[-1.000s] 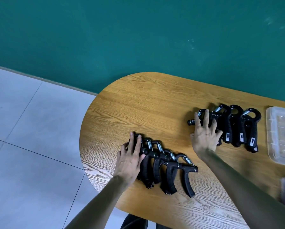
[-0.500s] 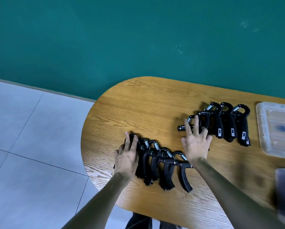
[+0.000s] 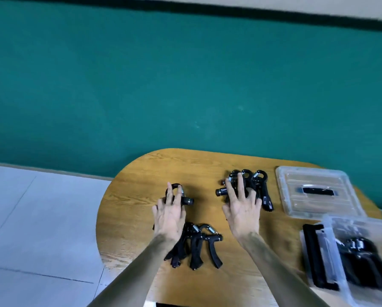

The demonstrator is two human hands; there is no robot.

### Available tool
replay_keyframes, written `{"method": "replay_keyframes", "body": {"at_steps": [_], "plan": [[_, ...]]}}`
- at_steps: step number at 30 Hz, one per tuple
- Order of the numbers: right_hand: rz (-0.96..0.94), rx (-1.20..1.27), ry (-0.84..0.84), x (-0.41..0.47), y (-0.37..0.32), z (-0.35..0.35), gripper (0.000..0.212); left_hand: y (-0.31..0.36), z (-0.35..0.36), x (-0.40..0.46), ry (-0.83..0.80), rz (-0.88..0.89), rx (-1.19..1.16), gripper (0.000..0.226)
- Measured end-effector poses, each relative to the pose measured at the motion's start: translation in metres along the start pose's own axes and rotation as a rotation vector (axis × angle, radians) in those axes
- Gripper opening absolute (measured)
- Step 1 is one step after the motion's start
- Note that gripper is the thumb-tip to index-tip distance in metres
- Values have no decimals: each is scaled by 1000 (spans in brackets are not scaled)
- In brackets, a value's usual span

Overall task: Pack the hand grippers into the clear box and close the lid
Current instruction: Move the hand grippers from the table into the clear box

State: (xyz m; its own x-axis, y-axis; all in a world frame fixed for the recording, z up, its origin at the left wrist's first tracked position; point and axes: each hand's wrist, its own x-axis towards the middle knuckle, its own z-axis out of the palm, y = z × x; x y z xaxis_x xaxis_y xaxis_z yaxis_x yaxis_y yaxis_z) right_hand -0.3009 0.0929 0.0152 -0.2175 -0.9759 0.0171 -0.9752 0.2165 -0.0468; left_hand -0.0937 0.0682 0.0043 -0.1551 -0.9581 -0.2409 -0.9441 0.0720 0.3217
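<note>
The left hand (image 3: 169, 214) has pulled one gripper (image 3: 178, 197) clear of its row (image 3: 194, 244), fingers curled on it; the right hand (image 3: 243, 206) now lies spread, not closed, over the pile (image 3: 255, 185) left of the lid (image 3: 314, 191). Packing continues: the box (image 3: 353, 251) near the lid already holds some.

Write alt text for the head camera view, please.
Two bare hands rest on black hand grippers on a rounded wooden table: left hand, right hand. A clear box and its lid sit right.

Lid (image 3: 314, 191) lies behind clear box (image 3: 358, 258), hand grippers (image 3: 196, 244) left.
</note>
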Motion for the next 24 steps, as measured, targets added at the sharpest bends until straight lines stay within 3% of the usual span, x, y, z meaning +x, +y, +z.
{"method": "replay_keyframes", "body": {"at_steps": [13, 24], "plan": [[130, -60, 128, -34, 79, -143, 87, 162, -91, -21, 190, 223, 24, 64], [132, -32, 184, -65, 201, -184, 81, 303, -68, -71, 191, 291, 21, 64]]}}
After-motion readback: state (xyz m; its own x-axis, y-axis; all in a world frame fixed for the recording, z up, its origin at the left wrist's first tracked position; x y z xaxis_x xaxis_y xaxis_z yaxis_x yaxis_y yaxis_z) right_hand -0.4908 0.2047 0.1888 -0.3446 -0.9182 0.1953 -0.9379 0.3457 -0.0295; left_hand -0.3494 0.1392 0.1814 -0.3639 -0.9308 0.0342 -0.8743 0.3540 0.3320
